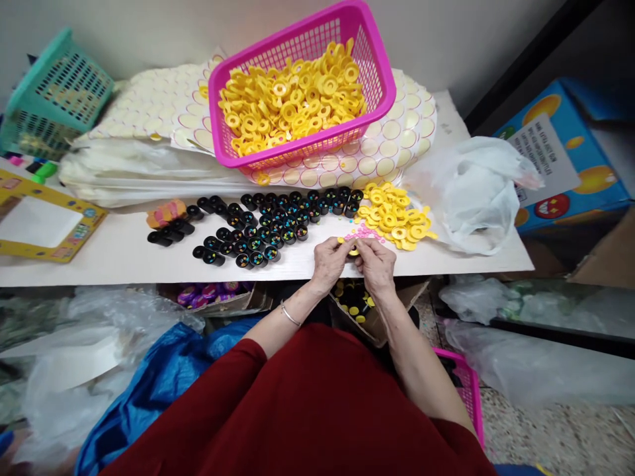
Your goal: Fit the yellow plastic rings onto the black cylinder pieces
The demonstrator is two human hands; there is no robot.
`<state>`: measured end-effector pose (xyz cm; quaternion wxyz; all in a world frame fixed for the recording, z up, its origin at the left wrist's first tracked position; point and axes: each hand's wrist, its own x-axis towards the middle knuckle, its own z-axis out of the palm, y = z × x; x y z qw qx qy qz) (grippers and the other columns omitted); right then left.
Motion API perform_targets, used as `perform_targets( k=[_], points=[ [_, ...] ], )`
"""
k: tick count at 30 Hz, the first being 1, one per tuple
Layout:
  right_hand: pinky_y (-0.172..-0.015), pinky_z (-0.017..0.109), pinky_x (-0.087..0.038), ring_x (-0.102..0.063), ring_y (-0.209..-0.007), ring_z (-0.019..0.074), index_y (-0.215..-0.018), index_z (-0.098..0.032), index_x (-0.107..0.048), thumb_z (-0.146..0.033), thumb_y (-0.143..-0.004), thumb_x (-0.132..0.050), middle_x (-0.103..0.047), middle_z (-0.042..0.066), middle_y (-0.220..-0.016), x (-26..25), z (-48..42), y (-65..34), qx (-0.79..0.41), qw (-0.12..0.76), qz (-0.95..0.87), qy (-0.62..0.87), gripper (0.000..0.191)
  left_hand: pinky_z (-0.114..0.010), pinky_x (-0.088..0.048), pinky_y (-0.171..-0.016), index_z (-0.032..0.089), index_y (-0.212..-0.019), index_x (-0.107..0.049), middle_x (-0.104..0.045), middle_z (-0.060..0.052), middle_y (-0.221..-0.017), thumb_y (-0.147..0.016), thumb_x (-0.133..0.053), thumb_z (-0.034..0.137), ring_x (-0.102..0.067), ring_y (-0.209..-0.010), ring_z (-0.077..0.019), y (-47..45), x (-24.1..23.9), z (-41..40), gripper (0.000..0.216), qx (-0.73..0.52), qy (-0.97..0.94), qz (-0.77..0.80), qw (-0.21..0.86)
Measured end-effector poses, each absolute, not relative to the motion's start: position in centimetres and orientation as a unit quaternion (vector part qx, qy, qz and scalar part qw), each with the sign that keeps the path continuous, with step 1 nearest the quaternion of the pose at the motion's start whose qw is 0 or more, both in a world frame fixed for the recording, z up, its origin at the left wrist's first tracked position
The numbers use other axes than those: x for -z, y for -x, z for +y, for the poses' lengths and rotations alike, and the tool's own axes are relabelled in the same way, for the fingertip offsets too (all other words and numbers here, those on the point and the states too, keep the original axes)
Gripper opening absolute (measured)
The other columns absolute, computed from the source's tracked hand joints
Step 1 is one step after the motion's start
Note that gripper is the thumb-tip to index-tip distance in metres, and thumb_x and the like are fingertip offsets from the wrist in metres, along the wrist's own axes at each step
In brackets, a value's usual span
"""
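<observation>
My left hand (329, 259) and my right hand (376, 261) meet at the front edge of the white table (99, 254), pinching one small yellow ring (352, 250) between their fingertips. A loose pile of yellow rings (395, 217) lies just beyond my right hand. Rows of small black cups (262, 225) holding coloured beads stand beyond my left hand. A patch of tiny pink beads (364, 234) lies right behind my fingers. Further back a pink basket (370, 63) sits heaped with yellow rings.
Sheets of round stickers (149, 106) lie under the basket. A teal basket (54, 92) stands far left, a yellow card frame (47, 225) near it. A white plastic bag (473, 192) lies right. A cardboard box (370, 311) with finished pieces sits under my hands, a blue bag (163, 377) lower left.
</observation>
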<state>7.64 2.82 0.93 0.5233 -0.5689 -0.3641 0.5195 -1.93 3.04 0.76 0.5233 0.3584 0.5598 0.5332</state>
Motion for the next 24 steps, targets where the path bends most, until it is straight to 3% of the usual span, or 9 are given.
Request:
perform_targets(
  k=[7,14,24],
  points=[
    [-0.030,0.014,-0.029,-0.039,-0.032,0.0040,-0.071,-0.017,-0.061,-0.040,-0.063,-0.069,-0.049,-0.008,-0.041,-1.7,2.9,-7.7,-0.570,0.525,-0.285,0.564,0.026,-0.019,-0.033,-0.050,0.013,-0.055,-0.057,-0.049,0.004,-0.057,-0.071,-0.068,0.046,-0.042,-0.054,-0.0051,1.5,-0.3,3.1,0.038,-0.540,-0.400,0.558,0.486],
    [-0.032,0.018,-0.044,-0.050,-0.033,0.0073,-0.066,-0.017,-0.056,-0.033,-0.060,-0.070,-0.056,-0.005,-0.047,-2.3,3.2,-8.1,-0.620,0.485,-0.239,0.568,0.022,-0.020,-0.032,-0.047,0.013,-0.058,-0.057,-0.051,0.005,-0.053,-0.061,-0.074,0.048,-0.040,-0.048,-0.0048,1.1,-1.2,3.3,0.039,-0.522,-0.312,0.575,0.548],
    [-0.032,0.017,-0.039,-0.046,-0.031,0.0069,-0.071,-0.018,-0.054,-0.040,-0.069,-0.063,-0.048,-0.009,-0.040,-0.8,2.6,-7.4,-0.561,0.517,-0.299,0.573,0.024,-0.019,-0.026,-0.044,0.014,-0.057,-0.052,-0.040,0.007,-0.048,-0.064,-0.070,0.056,-0.035,-0.046,-0.0041,1.7,-0.9,3.0,0.047,-0.491,-0.356,0.596,0.527]
  ],
)
